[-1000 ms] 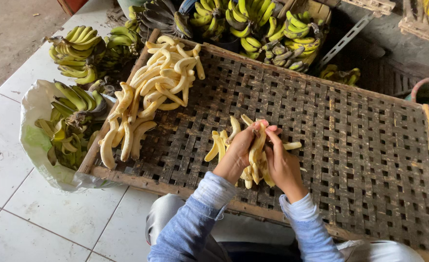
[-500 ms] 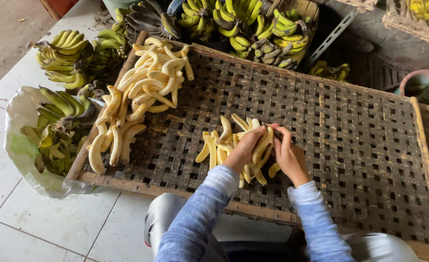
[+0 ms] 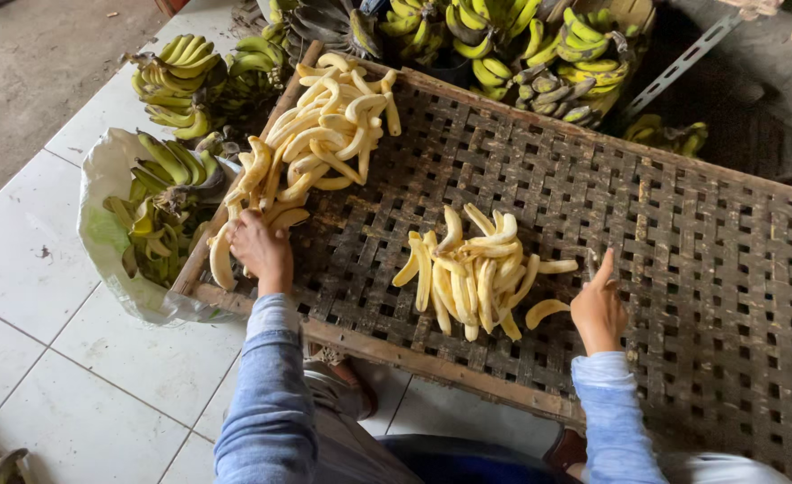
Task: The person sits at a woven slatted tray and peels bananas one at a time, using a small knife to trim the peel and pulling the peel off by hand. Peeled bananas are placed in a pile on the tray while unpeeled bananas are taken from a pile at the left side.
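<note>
Your left hand [image 3: 260, 251] rests on the long heap of peeled bananas [image 3: 311, 148] that runs along the left edge of the woven rack [image 3: 683, 260], at the heap's near end, close to the rack's near left corner. The fingers are curled down over the pale fruit there, knuckles up; you cannot tell from this angle whether they have closed around one banana or only lie on the pile.

Your right hand [image 3: 598, 309] sits on the rack nearer the middle of the near edge, just to the right of the small pile of peeled bananas [image 3: 472, 269]. It holds nothing: the fingers are loosely together, the forefinger stretched forward and touching the weave. One loose peeled banana [image 3: 546, 311] lies between that hand and the small pile, just beside your wrist.

The small pile lies fanned out on the rack, a little in from the near edge, well apart from the long heap at the left.

Off the rack's left edge, a white sack [image 3: 100, 233] on the tiled floor [image 3: 29, 260] holds green banana peels [image 3: 159, 211], touching the near left corner of the frame. Bunches of unpeeled green and yellow bananas [image 3: 495, 36] are stacked along the far edge and beyond the far left corner. Both your sleeves are blue.
</note>
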Action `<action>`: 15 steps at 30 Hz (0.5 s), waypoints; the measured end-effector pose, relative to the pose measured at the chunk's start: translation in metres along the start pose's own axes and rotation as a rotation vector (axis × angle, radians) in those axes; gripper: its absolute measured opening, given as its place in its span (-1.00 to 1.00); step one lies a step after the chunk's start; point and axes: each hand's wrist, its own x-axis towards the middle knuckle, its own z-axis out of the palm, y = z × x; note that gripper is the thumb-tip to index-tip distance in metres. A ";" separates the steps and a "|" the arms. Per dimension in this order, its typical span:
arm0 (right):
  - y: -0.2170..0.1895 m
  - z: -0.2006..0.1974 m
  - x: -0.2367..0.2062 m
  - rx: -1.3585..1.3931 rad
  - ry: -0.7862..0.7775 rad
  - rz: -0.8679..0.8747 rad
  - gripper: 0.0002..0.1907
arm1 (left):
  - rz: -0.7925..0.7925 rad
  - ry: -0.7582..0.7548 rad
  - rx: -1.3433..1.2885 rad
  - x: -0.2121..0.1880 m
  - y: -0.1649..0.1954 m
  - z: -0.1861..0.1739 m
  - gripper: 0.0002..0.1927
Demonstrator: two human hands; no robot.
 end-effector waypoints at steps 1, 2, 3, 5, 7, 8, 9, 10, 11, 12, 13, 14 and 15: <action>-0.009 -0.001 -0.006 0.012 -0.010 0.009 -0.14 | -0.038 0.014 0.000 -0.004 -0.009 0.001 -0.29; -0.018 -0.003 -0.011 0.040 -0.043 0.014 -0.15 | -0.076 0.030 -0.005 -0.007 -0.014 0.005 -0.25; -0.027 -0.005 -0.016 0.066 -0.075 0.020 -0.17 | -0.093 0.010 -0.003 -0.010 -0.015 0.010 -0.31; -0.042 -0.009 -0.026 0.102 -0.110 0.036 -0.20 | -0.129 -0.039 -0.002 -0.013 -0.012 0.018 -0.41; -0.052 -0.012 -0.031 0.126 -0.120 0.048 -0.22 | -0.135 -0.037 0.011 -0.011 -0.007 0.021 -0.56; -0.053 -0.015 -0.032 0.182 -0.088 0.007 -0.22 | -0.139 -0.033 0.020 -0.009 -0.005 0.023 -0.63; -0.054 -0.015 -0.035 0.241 -0.057 -0.033 -0.23 | -0.107 0.050 -0.050 -0.007 -0.002 0.023 -0.59; -0.053 -0.015 -0.037 0.302 -0.024 -0.073 -0.23 | -0.072 0.135 -0.121 -0.006 0.004 0.021 -0.53; -0.053 -0.013 -0.039 0.367 0.037 -0.172 -0.23 | -0.034 0.217 -0.191 -0.004 0.012 0.018 -0.47; -0.052 -0.011 -0.041 0.432 0.099 -0.270 -0.24 | -0.056 0.189 -0.513 -0.004 0.025 0.015 -0.45; -0.051 -0.010 -0.043 0.496 0.163 -0.368 -0.25 | -0.079 0.157 -0.835 -0.004 0.043 0.012 -0.42; -0.053 -0.008 -0.045 0.543 0.213 -0.454 -0.28 | -0.104 0.119 -1.155 -0.008 0.063 0.008 -0.40; -0.057 -0.004 -0.050 0.590 0.260 -0.539 -0.31 | -0.244 -0.077 -1.514 -0.014 0.080 0.001 -0.45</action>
